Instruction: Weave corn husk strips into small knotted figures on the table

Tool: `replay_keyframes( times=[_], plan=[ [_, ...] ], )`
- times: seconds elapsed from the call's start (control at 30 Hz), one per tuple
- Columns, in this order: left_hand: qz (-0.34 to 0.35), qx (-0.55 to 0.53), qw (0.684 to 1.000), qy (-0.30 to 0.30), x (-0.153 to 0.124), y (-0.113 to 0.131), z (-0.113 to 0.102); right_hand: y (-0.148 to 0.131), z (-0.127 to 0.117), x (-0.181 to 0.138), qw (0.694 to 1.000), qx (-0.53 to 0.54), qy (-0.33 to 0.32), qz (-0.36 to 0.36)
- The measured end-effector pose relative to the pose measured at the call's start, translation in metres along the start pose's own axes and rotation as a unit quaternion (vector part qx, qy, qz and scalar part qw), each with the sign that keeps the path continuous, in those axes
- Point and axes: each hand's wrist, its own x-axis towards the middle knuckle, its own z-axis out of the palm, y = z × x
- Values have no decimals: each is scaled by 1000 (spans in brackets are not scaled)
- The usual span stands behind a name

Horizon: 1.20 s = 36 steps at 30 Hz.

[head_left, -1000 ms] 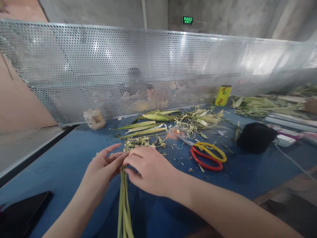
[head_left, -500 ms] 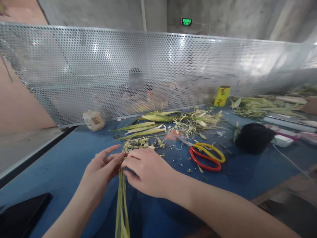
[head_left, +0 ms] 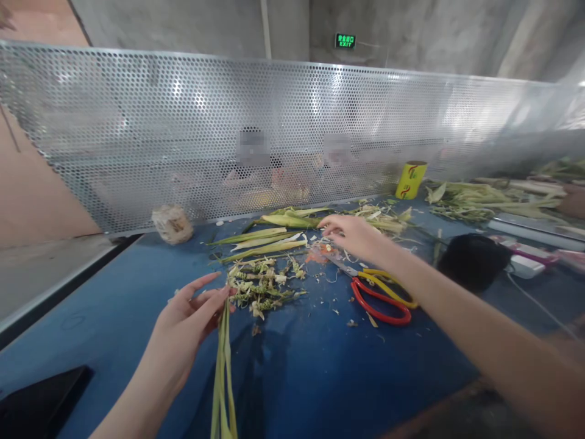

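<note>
Left hand (head_left: 187, 317) pinches a stem bundle (head_left: 222, 378) on the bench (head_left: 114, 305).
Long pale-green stems, frayed flower head (head_left: 260, 283) just past the closed fingers (head_left: 214, 299). Right hand (head_left: 351, 235) fingers spread, loose, over scraps (head_left: 365, 213) beyond the scissors (head_left: 379, 292).

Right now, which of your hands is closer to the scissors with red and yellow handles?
Right. The right hand hovers just beyond the scissors with red and yellow handles, near their blades; the left hand holds green stalks far off.

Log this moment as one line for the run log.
left hand pinching green stalk bundle | right hand at leaf scraps | scissors on table
</note>
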Motion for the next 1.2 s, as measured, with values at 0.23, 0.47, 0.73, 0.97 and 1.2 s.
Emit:
replay_keyframes(
  times=[0.23, 0.47, 0.73, 0.97, 1.2],
  plan=[
    [2, 32, 999, 28, 1, -1, -1, 97, 16, 32, 987, -108, -2, 116],
    [2, 41, 998, 50, -2, 3, 2, 99, 33, 40, 985, -147, -10, 93],
    [27, 34, 998, 55, -3, 2, 0, 100, 39, 41, 978, -177, -21, 106],
    [30, 48, 996, 63, -4, 1, -3, 98, 39, 43, 970, -219, -37, 95],
    [32, 64, 997, 42, -6, 3, -2, 93, 35, 44, 957, -270, -67, 81]
  ],
)
